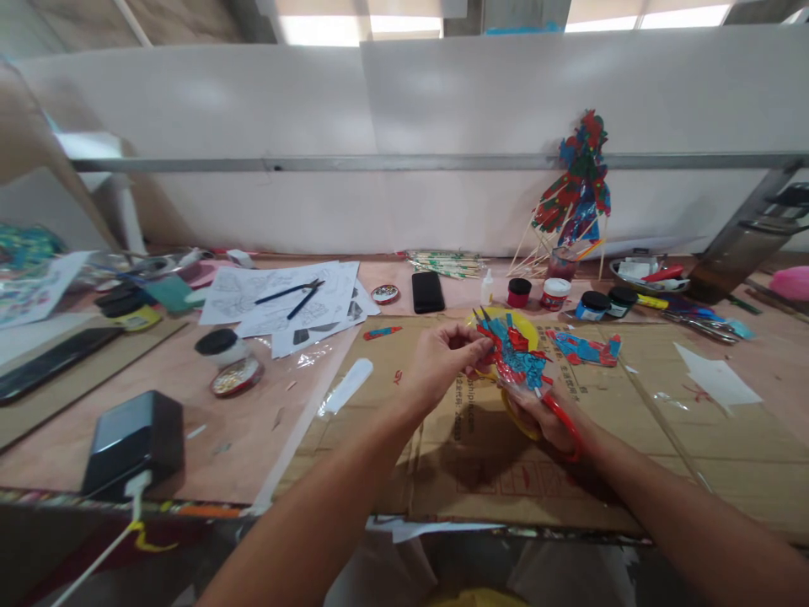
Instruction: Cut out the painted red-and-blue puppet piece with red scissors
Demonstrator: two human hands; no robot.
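My left hand [446, 362] pinches the edge of a red-and-blue painted cutout [522, 362] with black line work and a glossy, film-like surface. In my right hand [543, 413] are scissors with red handles [572, 434]. Two dark tips, apparently the scissor blades, show at the cutout's far left edge; the cutout covers the rest of them. Beneath both hands is a yellow round dish [527, 324], partly hidden. A second red-and-blue cutout [587, 348] lies on the cardboard to the right, and a small painted strip [383, 333] lies to the left.
Cardboard [372, 455] covers the table's front. Behind it are a phone [428, 292], a small white bottle [486, 288] and several paint jars [556, 294]. Painted figures on sticks [585, 181] stand at the back. Pliers [307, 297] rest on drawings to the left, beyond a dark box [136, 443].
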